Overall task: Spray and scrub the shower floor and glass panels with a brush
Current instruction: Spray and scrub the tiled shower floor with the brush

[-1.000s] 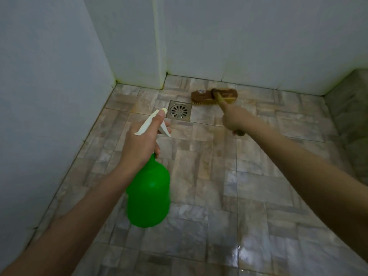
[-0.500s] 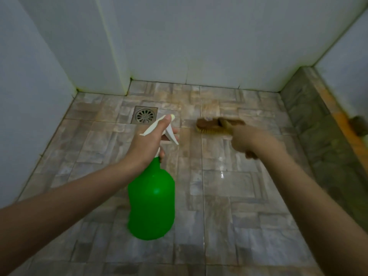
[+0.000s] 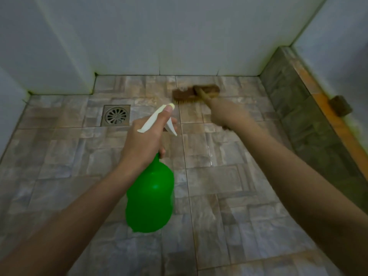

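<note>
My left hand [image 3: 143, 144] grips the white trigger head of a green spray bottle [image 3: 150, 198], which hangs above the tiled shower floor [image 3: 229, 186]; its nozzle points toward the back wall. My right hand [image 3: 225, 114] holds the wooden handle of a brown scrub brush [image 3: 196, 92]. The brush head rests bristles down on the floor tiles near the back wall, right of the drain. Most of the handle is hidden in my fist.
A square metal drain [image 3: 116, 115] sits at the back left of the floor. White tiled walls [image 3: 179, 36] close in the back and left. A raised stone ledge [image 3: 310, 120] runs along the right, with a small dark object [image 3: 340, 105] on it. Wet patches shine on the middle tiles.
The brush has slid away from me toward the back wall and a little to the right. The view has shifted slightly right. The bottle stays in my left hand.
</note>
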{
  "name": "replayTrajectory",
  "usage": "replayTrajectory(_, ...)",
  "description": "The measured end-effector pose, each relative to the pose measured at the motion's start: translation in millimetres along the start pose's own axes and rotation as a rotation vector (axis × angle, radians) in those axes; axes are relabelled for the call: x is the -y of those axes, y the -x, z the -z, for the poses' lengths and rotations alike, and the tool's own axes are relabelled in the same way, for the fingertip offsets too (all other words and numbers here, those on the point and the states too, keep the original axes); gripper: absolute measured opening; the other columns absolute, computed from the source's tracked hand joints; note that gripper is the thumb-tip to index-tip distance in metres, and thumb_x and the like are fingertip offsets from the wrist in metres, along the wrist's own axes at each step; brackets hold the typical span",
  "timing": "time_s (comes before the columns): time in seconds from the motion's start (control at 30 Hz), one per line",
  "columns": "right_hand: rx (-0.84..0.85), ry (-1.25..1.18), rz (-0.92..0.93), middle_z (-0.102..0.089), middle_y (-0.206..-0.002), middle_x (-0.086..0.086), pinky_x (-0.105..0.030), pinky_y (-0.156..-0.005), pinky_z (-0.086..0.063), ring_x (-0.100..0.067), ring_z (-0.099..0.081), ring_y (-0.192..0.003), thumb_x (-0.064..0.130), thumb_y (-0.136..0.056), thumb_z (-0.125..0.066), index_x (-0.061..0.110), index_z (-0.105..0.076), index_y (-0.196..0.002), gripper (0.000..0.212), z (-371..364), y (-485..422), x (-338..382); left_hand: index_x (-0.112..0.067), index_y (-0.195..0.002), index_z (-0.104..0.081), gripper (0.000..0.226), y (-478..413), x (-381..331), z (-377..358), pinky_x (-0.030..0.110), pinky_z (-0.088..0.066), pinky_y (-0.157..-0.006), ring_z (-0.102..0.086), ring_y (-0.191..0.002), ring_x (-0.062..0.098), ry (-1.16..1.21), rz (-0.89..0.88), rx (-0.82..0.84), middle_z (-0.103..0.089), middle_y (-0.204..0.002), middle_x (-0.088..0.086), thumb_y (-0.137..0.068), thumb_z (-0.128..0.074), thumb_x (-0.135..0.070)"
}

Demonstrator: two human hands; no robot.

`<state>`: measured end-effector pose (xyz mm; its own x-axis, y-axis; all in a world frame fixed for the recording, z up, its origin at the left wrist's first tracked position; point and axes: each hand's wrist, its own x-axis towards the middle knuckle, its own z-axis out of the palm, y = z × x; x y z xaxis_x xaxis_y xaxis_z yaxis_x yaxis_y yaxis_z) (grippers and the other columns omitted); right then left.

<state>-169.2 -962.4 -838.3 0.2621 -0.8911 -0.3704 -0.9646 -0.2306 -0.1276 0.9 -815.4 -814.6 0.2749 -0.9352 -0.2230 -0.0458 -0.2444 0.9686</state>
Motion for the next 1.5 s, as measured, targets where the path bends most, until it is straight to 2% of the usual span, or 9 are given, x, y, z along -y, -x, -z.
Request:
replayTrajectory(0.1,-0.056,0.002,-0.005,-0.055,-0.113,-0.023,-0.026,-0.035,-0.04,-0.025,-0.058,-0.057,-0.009,-0.088,-0.043,0.051,0.011,-0.147,0.1,5,-35,-23,-0.04,-0.084,-0.078,0.044,-2,4,-4,0.032,-0.047,-0.053,-0.057,-0.045,0.026,-0.017,-0.017,0.032,-0.074,-0.093,0.024,-0.08,-0.051,-0.074)
replayTrajectory(0.27,0.054,0.071,-0.261,-0.048,-0.077,-0.008,-0.03,-0.043,-0.045,-0.018,-0.056,-0.055,-0.002,-0.092,-0.047,0.009,-0.033,-0.143,0.054,17,6,-24,-0.041,-0.075,-0.078,0.037,-6,5,-11,0.032,-0.047,-0.051,-0.05,-0.038,0.019,0.014,0.012,0.02,-0.078,-0.09,-0.002,-0.093,-0.053,-0.062)
replayTrajectory(0.47,-0.106,0.036,-0.187,-0.055,-0.113,-0.024,-0.035,-0.043,-0.051,-0.027,-0.059,-0.061,-0.011,-0.085,-0.044,0.046,0.012,-0.148,0.102,2,-11,-81,-0.038,-0.081,-0.077,0.034,-4,3,-15,0.028,-0.045,-0.047,-0.052,-0.04,0.018,-0.013,0.018,0.022,-0.078,-0.09,-0.011,-0.095,-0.052,-0.057)
replayTrajectory(0.63,0.14,0.128,-0.332,-0.056,-0.086,-0.011,-0.03,-0.043,-0.049,-0.023,-0.061,-0.059,0.0,-0.089,-0.048,0.023,-0.032,-0.143,0.061,32,48,-97,-0.031,-0.087,-0.077,0.036,6,-1,-13,0.026,-0.046,-0.045,-0.048,-0.036,0.015,-0.031,0.009,0.036,-0.075,-0.08,-0.024,-0.096,-0.051,-0.054)
replayTrajectory(0.83,0.008,0.018,-0.177,-0.055,-0.1,-0.016,-0.023,-0.031,-0.041,-0.027,-0.06,-0.047,-0.007,-0.084,-0.038,0.062,0.014,-0.14,0.103,-13,75,-127,-0.044,-0.075,-0.075,0.032,24,6,-20,0.027,-0.044,-0.051,-0.05,-0.041,0.018,-0.064,0.003,0.114,-0.078,-0.089,-0.009,-0.093,-0.055,-0.062)
replayTrajectory(1.03,0.282,0.198,-0.356,-0.053,-0.089,-0.005,-0.034,-0.061,-0.058,-0.024,-0.064,-0.072,0.002,-0.086,-0.046,0.039,-0.014,-0.151,0.082,-4,152,-144,-0.036,-0.087,-0.073,0.039,46,6,-29,0.02,-0.043,-0.043,-0.046,-0.035,0.017,-0.04,0.018,0.204,-0.078,-0.093,-0.012,-0.078,-0.05,-0.065)
replayTrajectory(1.2,0.104,0.13,-0.269,-0.053,-0.072,-0.009,-0.031,-0.044,-0.046,-0.024,-0.058,-0.056,-0.002,-0.086,-0.039,0.053,0.011,-0.146,0.096,-36,161,-168,-0.026,-0.092,-0.076,0.043,70,17,-37,0.021,-0.043,-0.043,-0.045,-0.036,0.019,-0.07,-0.001,0.284,-0.079,-0.094,-0.004,-0.085,-0.051,-0.061)
replayTrajectory(1.37,0.252,0.116,-0.269,-0.057,-0.078,-0.005,-0.026,-0.045,-0.049,-0.015,-0.057,-0.052,-0.003,-0.087,-0.042,0.061,0.015,-0.139,0.101,-33,254,-166,-0.035,-0.086,-0.078,0.051,85,27,-41,0.031,-0.045,-0.054,-0.051,-0.04,0.023,-0.144,-0.01,0.358,-0.077,-0.088,0.011,-0.079,-0.05,-0.076)
replayTrajectory(1.5,0.146,0.118,-0.301,-0.054,-0.075,-0.007,-0.032,-0.046,-0.047,-0.022,-0.059,-0.058,-0.003,-0.087,-0.041,0.052,0.021,-0.143,0.1,-66,252,-166,-0.026,-0.088,-0.079,0.049,93,27,-47,0.022,-0.045,-0.045,-0.049,-0.04,0.027,-0.146,-0.002,0.385,-0.079,-0.094,-0.003,-0.084,-0.055,-0.068)
